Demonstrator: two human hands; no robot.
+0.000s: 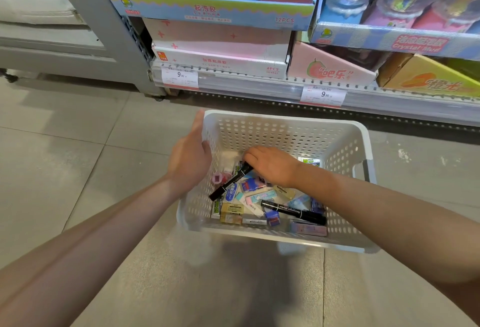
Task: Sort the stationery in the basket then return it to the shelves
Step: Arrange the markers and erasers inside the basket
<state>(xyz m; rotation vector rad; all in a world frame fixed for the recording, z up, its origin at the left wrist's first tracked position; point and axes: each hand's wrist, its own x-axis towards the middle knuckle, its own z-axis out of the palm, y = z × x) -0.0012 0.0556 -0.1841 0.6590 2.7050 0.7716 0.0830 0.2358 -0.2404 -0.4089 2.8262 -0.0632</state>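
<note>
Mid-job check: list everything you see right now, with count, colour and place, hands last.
basket: one, white perforated, on the floor below the shelf
black markers: two; one under the right hand, one near the front wall
erasers and small packs: many, mixed colours, on the basket bottom
display boxes: several, blue, pink and orange, on the shelf
price tags: two, white, on the shelf edge
left hand: one, on the basket's left rim
right hand: one, inside the basket, gripping a marker
</note>
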